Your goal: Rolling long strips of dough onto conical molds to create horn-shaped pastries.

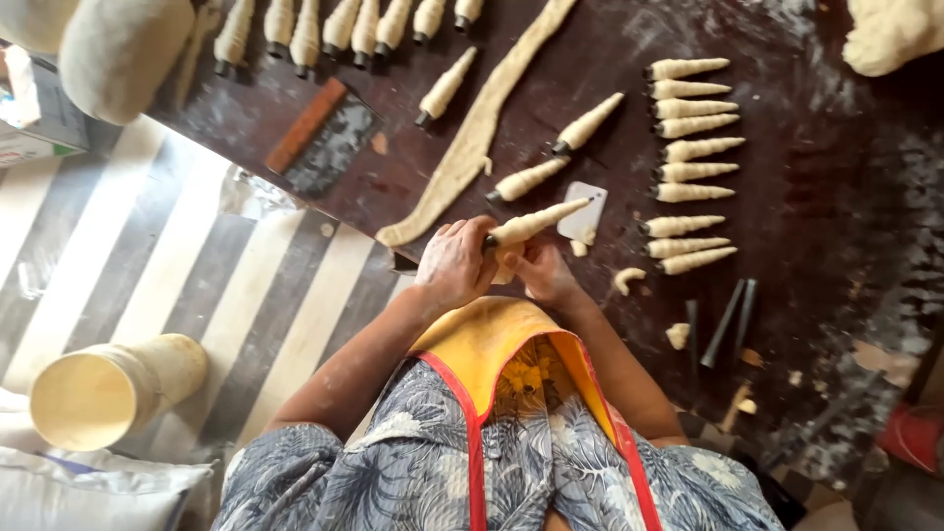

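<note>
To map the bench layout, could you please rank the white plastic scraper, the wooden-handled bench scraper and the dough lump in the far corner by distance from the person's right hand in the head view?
From the right hand:
1. White plastic scraper, just beyond the hand.
2. Wooden-handled bench scraper, far left.
3. Dough lump, far right corner.

Dough scraper w/ wood handle, white plastic scraper, cream bucket on striped floor.
</note>
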